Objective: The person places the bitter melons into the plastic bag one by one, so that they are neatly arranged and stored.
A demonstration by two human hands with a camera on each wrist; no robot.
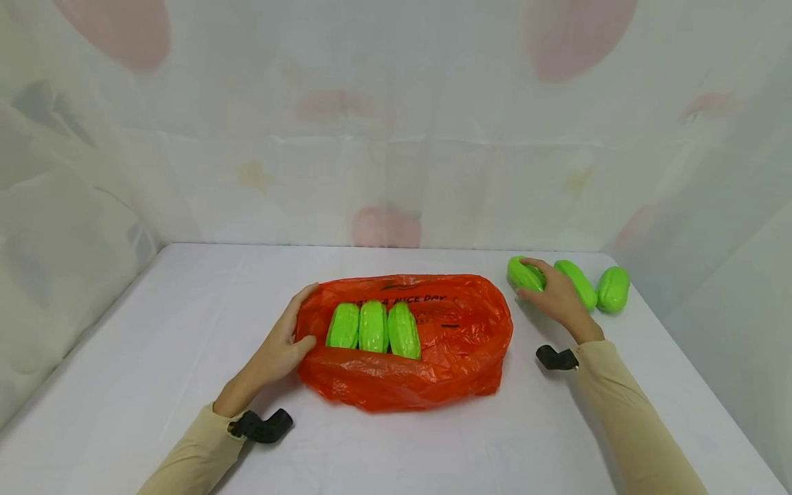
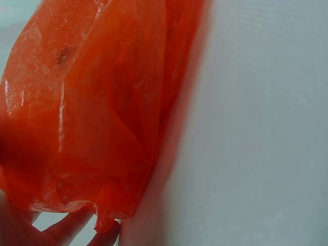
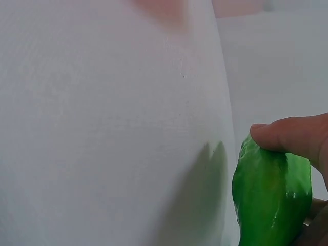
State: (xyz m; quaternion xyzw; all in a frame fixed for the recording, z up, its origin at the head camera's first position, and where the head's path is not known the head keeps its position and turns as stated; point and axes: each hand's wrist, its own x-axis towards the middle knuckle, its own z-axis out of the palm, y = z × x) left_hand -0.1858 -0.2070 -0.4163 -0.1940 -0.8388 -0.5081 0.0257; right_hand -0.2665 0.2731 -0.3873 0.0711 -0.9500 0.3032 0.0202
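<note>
One green gourd point(image 1: 521, 275) lies far right on the table point(image 1: 396, 450), clamped in my right hand point(image 1: 558, 295), long axis slanting toward me rightward — red bag point(image 1: 396, 381) leftward of it and nearer me, its left end gripped by my left hand point(image 1: 281, 349).

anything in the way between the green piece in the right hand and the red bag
Nothing visible: only white tabletop lies between the green piece, held by the right hand, and the red bag.
</note>
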